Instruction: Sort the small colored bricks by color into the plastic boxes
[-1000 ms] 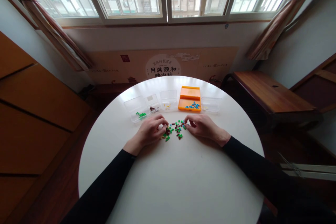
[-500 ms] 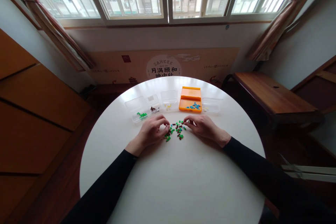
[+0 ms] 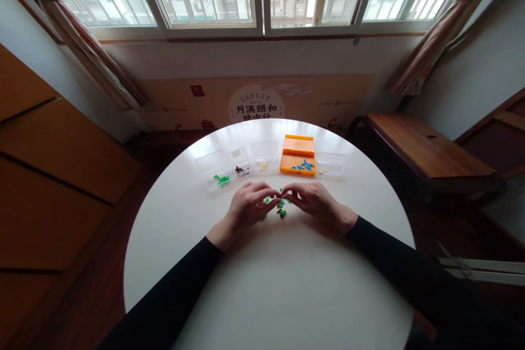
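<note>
A small heap of tiny green, brown and yellow bricks (image 3: 280, 207) lies on the round white table (image 3: 266, 279). My left hand (image 3: 249, 207) rests over the heap's left side, fingers curled, thumb and forefinger pinched at small pieces. My right hand (image 3: 314, 199) sits at the heap's right side, its fingertips pinched together over the pieces. The fingertips of both hands nearly meet above the heap. Which piece each hand grips is too small to tell.
Behind the heap stands a row of boxes: a clear box (image 3: 209, 164) with green pieces, a clear box (image 3: 240, 159) with brown ones, a clear box (image 3: 264, 150) with yellow ones, an orange box (image 3: 297, 147) with blue ones, a clear box (image 3: 332, 159). A wooden bench (image 3: 422, 147) stands at right.
Both hands have moved inward over the heap, so their fingertips now nearly touch. My left hand has shifted right and covers more of the pieces.
</note>
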A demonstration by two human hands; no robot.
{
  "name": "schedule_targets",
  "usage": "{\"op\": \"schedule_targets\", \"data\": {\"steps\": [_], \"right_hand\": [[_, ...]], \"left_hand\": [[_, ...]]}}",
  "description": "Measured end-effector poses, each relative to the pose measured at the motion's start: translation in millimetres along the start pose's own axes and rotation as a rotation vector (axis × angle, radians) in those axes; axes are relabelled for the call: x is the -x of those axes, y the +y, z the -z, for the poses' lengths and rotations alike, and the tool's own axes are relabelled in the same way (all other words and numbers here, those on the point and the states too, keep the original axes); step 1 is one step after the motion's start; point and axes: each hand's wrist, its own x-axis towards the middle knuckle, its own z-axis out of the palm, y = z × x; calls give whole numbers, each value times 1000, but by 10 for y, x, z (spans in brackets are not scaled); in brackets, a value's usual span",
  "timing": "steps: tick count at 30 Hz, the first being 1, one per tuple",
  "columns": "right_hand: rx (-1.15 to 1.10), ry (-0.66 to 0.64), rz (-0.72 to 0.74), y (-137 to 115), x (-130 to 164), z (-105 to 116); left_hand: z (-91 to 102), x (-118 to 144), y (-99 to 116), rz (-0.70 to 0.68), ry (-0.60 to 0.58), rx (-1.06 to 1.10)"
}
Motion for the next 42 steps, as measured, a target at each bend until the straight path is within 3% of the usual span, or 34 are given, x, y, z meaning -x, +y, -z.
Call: {"op": "schedule_targets", "data": {"steps": [8, 13, 16, 19, 26, 37, 42], "right_hand": [[59, 30, -20, 12, 3, 2], [71, 43, -100, 42, 18, 21], [89, 42, -107, 67, 31, 17], [87, 37, -115, 75, 40, 19], [82, 37, -136, 25, 23, 65], [51, 20, -130, 63, 45, 86], [67, 33, -158, 40, 32, 113]], "left_hand": [[54, -1, -50, 12, 16, -40], [227, -19, -176, 214, 160, -143], [334, -10, -334, 353, 290, -273], [390, 16, -498, 419, 347, -394], [342, 65, -653, 428, 288, -503], [327, 76, -684, 404, 273, -488], [351, 46, -579, 386, 253, -418]]}}
